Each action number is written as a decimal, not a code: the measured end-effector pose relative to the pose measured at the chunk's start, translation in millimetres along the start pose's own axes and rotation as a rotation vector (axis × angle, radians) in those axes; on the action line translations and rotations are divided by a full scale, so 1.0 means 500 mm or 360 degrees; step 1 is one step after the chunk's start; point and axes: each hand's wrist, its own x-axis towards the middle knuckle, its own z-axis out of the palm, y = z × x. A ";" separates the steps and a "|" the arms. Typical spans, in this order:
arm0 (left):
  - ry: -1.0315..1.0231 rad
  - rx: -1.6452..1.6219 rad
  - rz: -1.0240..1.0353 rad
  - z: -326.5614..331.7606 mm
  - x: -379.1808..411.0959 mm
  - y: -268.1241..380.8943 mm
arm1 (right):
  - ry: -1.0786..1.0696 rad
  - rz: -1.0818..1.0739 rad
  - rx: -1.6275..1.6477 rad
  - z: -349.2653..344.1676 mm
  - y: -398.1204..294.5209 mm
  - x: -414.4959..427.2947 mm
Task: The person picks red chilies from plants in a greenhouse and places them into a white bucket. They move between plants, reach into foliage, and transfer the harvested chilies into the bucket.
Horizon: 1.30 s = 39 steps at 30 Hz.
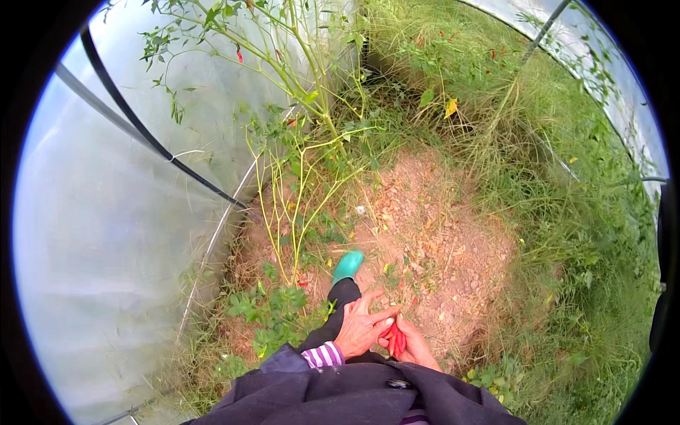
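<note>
Several red chili peppers (396,340) are gathered in my right hand (418,348), low in the picture just in front of my body. The fingers of that hand curl around them. My left hand (358,326) comes in from the other side, its fingers stretched out and apart. Its thumb tip lies at the peppers and close to the right fingertips; whether it presses on a pepper is hard to see. A purple-and-white striped cuff (324,355) covers the left wrist.
A tall chili plant (324,114) with bare stems rises ahead left, bearing a red pepper (239,55). Plastic sheeting (122,223) and a black hoop pipe (143,130) line the left. Dense grass (574,255) fills the right. My green shoe (348,264) stands on bare soil (451,265).
</note>
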 end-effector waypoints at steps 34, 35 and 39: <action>0.0576 -0.1679 -0.0896 -0.055 1.003 -1.107 | 0.1178 0.0683 -0.0048 -0.037 -0.070 0.466; 0.0540 -0.1538 -0.1001 -0.045 1.013 -1.078 | 0.1220 0.0653 -0.0036 -0.037 -0.066 0.466; 0.0497 -0.1684 -0.1181 -0.075 1.003 -1.079 | 0.1104 0.0668 -0.0130 0.008 -0.102 0.486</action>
